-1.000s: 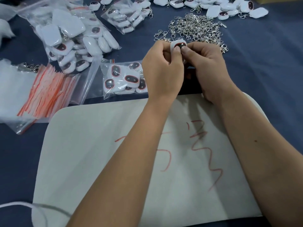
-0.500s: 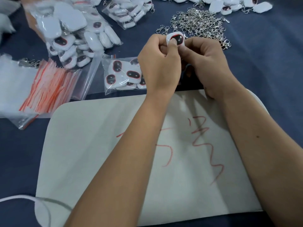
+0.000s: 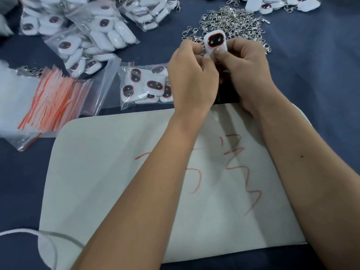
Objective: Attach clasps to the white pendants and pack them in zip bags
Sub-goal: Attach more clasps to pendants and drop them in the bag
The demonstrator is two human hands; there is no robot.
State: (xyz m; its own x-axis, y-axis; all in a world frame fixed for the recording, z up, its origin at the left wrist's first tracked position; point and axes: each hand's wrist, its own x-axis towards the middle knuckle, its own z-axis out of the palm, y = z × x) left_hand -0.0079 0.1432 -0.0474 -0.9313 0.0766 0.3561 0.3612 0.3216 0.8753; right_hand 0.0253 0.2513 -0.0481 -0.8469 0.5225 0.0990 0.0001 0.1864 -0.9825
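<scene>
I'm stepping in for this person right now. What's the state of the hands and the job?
Both hands, left and right, pinch one white pendant above the clasp pile; whether its clasp is on is hidden.
Done: several filled zip bags, one beside the left hand.
Left: bag this pendant, using the empty bags at far left; loose pendants lie at the top right.

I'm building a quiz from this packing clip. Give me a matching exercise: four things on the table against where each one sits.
Things:
1. held pendant
2. pile of clasps
3. stack of empty zip bags
4. white mat

Places:
A. under the forearms
B. far left
C. between both hands' fingertips
D. beyond the hands

Pairs: 1-C, 2-D, 3-B, 4-A
</scene>
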